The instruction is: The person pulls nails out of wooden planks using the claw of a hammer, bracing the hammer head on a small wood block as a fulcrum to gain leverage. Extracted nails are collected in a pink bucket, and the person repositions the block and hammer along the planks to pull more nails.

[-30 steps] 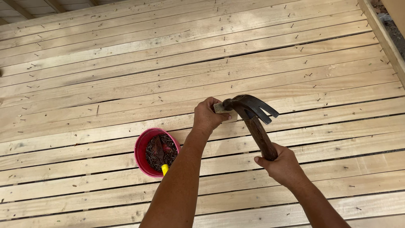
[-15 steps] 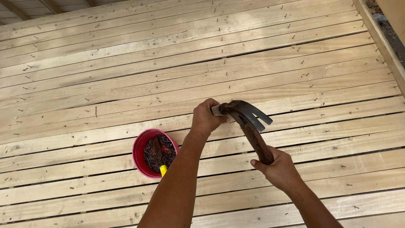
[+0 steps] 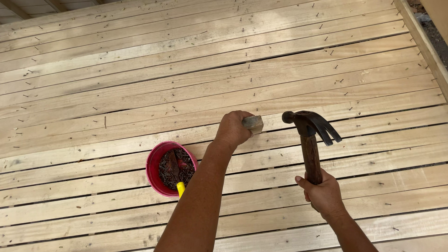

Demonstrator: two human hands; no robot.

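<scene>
My left hand point(image 3: 233, 129) grips a small grey wooden block point(image 3: 253, 124) and holds it against the pale wooden planks point(image 3: 186, 70). A claw hammer point(image 3: 310, 135) with a dark head and a brown wooden handle is in my right hand point(image 3: 322, 192), held upright. Its head hangs a short way to the right of the block, not touching it. My left forearm runs down to the bottom edge of the view.
A red bucket point(image 3: 155, 170) full of dark nails rests on the planks left of my left arm, with a yellow-handled tool point(image 3: 180, 188) sticking out. Several loose nails lie scattered over the boards. A thicker board edge point(image 3: 420, 42) borders the planks at the upper right.
The hammer head has swung away to the right, off the block in my left hand. The view has moved closer to the planks.
</scene>
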